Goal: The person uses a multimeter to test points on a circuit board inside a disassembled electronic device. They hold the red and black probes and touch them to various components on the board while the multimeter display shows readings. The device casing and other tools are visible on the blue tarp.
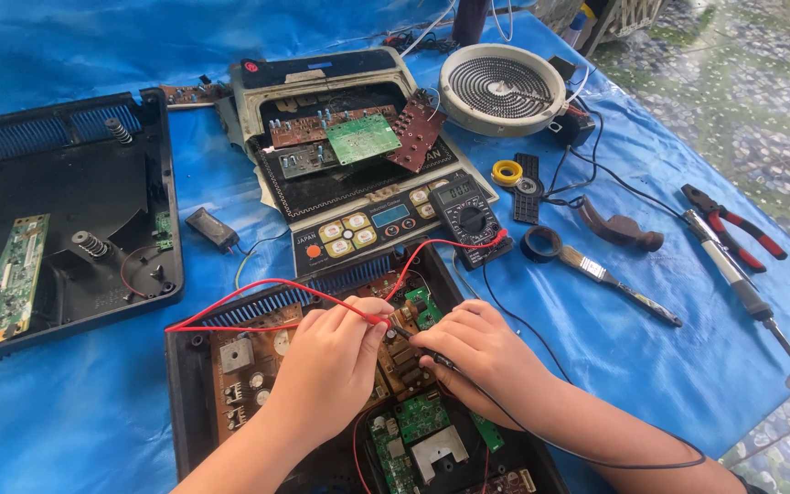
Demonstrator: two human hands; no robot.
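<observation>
From the head view, the left hand (pixel 326 366) is closed on a red probe (pixel 378 318) and the right hand (pixel 482 357) on a black probe (pixel 432 359), both tips set on the brown circuit board (pixel 395 352) inside the open black casing (pixel 185 384). The multimeter (pixel 470 220) lies just behind. Probing is judged underway, the casing unassembled. Blue sheet (pixel 93 412) lies open leftward; tools crowd the right.
</observation>
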